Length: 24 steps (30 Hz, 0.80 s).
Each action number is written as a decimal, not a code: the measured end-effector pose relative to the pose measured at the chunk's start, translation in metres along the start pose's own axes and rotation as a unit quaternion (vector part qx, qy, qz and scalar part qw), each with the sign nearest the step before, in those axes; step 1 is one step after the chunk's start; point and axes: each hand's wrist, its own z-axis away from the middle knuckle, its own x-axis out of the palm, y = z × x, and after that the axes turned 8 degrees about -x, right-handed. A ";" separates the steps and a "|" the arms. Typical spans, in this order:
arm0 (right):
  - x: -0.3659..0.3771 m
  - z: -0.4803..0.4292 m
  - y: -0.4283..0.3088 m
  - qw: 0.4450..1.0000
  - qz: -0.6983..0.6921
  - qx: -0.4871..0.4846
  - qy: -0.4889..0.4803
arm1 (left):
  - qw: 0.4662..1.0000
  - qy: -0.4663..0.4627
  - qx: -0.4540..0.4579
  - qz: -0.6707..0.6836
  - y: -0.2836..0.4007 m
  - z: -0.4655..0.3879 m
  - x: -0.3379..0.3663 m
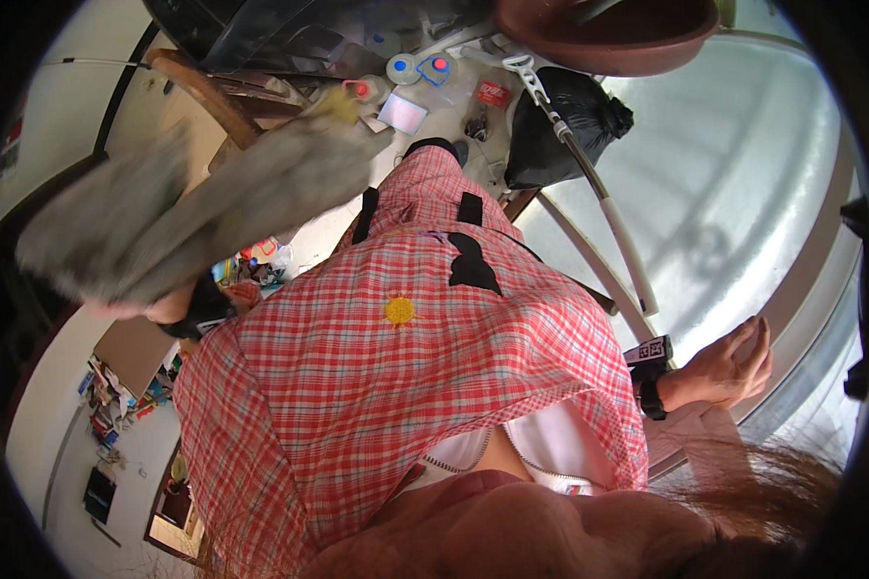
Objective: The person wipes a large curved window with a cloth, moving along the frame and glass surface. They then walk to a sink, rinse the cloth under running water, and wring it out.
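My left hand (163,305), partly covered and blurred, grips a grey cloth (224,210). The cloth stretches from the hand up and to the right, smeared by motion, and a yellow patch (340,105) shows near its far end. My right hand (720,369) is off to the right, beside a pale frame (789,289) at the edge of a translucent panel. Its fingers are loosely curled, and I see nothing in it. Whether it touches the frame I cannot tell. Between the hands is a red checked smock (347,347) on my body.
A white-and-grey pole (597,177) leans by the translucent panel (731,145). Nearby are a black plastic bag (550,137) and a reddish-brown basin (608,58). Plastic bottles (403,70) stand on the floor ahead. A curved wooden rail (206,98) rises at left, with heaped clutter (116,405) farther back.
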 end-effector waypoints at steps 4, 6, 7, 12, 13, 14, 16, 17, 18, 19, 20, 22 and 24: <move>0.008 0.014 0.030 0.999 -0.030 0.018 0.001 | 0.995 0.030 0.086 -0.050 0.027 0.022 -0.022; 0.011 0.020 0.037 0.999 -0.032 0.024 -0.002 | 0.988 0.049 0.122 -0.077 0.037 0.029 -0.035; 0.012 0.022 0.040 0.999 -0.032 0.032 -0.004 | 0.985 0.059 0.138 -0.091 0.041 0.031 -0.042; 0.013 0.023 0.049 1.000 0.007 -0.027 -0.010 | 0.956 0.113 0.209 -0.171 0.065 0.031 -0.086; 0.010 0.025 0.052 0.999 0.006 -0.043 -0.013 | 0.948 0.122 0.223 -0.192 0.069 0.032 -0.095; 0.010 0.025 0.051 1.000 0.012 -0.025 -0.001 | 0.940 0.127 0.236 -0.210 0.072 0.030 -0.104; 0.002 0.029 0.051 0.999 0.034 0.002 0.003 | 0.922 0.123 0.261 -0.259 0.076 0.023 -0.122; -0.001 0.029 0.047 1.000 -0.001 -0.019 0.025 | 0.906 0.129 0.276 -0.295 0.080 0.020 -0.134; -0.004 0.027 0.044 0.998 -0.035 -0.038 0.044 | 0.889 0.129 0.292 -0.328 0.086 0.018 -0.144; -0.004 0.024 0.036 0.994 -0.070 -0.056 0.065 | 0.875 0.132 0.301 -0.355 0.090 0.014 -0.154; -0.005 0.018 0.028 0.988 -0.105 -0.074 0.085 | 0.884 0.133 0.286 -0.346 0.095 0.012 -0.164; -0.007 0.002 0.004 0.968 -0.180 -0.116 0.132 | 0.985 0.156 0.053 0.053 0.113 0.006 -0.183; -0.005 0.002 -0.031 0.945 -0.279 -0.129 0.114 | 0.975 0.199 0.093 0.036 0.111 0.000 -0.194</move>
